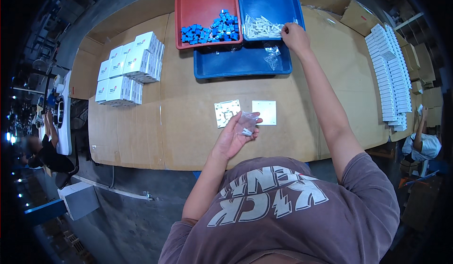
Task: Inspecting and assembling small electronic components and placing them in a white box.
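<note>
Above the worktop (188, 141): left hand (231, 140) gripping clear bag (249, 119), white pieces (247, 132) inside, near 2 white plates (268, 113). Right hand (296, 37) at blue tray (269, 0), fingers bunched beside white plugs (262, 27); cannot tell whether gripping any. Red tray (205, 2) alongside: blue blocks (224, 26).

I have one head-worn fisheye, looking down and forward, near the worktop (137, 136) at mid-frame. Wearer's shirt (292, 224) fills lower centre; corners go dark.
</note>
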`<state>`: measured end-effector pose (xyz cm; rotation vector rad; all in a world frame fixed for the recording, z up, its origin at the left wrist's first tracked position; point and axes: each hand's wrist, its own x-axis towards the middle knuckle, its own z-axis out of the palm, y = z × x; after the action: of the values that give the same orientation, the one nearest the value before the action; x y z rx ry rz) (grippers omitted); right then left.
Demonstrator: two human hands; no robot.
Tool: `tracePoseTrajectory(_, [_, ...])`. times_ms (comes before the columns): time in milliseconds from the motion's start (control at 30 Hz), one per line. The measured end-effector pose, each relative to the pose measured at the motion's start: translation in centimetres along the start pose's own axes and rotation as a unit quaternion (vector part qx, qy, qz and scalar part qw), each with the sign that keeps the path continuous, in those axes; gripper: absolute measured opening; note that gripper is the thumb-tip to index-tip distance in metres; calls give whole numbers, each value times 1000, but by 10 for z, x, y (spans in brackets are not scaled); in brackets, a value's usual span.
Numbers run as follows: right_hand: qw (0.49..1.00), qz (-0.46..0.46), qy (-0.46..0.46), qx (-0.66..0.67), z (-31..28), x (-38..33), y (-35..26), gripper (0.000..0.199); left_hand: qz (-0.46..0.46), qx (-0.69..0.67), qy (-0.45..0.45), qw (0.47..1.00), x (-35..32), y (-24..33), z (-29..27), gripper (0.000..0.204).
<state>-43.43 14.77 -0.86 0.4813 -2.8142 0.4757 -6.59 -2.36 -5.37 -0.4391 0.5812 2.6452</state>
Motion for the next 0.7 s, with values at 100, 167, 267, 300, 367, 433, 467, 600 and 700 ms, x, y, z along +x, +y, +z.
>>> tracePoseTrajectory(100, [988, 36, 53, 141, -12, -2, -2, 20, 27, -15, 18, 999, 1, 9, -3, 59])
tracePoseTrajectory(167, [974, 6, 59, 219, -19, -10, -1, 18, 67, -27, 11, 997, 3, 18, 0, 58])
tracePoseTrajectory(267, [915, -56, -51, 397, -51, -53, -31, 15, 77, -21, 7, 997, 2, 28, 1, 58])
tracePoseTrajectory(300, [894, -64, -104, 431, -58, -75, -44, 15, 73, -14, 5, 997, 3, 31, 3, 59])
tracePoseTrajectory(367, [868, -70, -157, 465, -62, -113, -56, 15, 70, -12, 3, 997, 4, 31, 4, 59])
tracePoseTrajectory(433, [835, -89, -200, 505, -55, -144, -58, 16, 61, -8, -1, 998, 5, 32, 6, 59])
tracePoseTrajectory(467, [834, -85, -202, 506, -56, -156, -60, 16, 54, -6, 1, 999, 5, 33, 7, 59])
tracePoseTrajectory(600, [825, 6, -309, 474, -64, -180, -66, 10, 21, 5, 7, 1000, 7, 28, 7, 57])
tracePoseTrajectory(700, [826, 0, -345, 446, -70, -184, -72, 6, 10, 29, 17, 999, 9, 24, 11, 53])
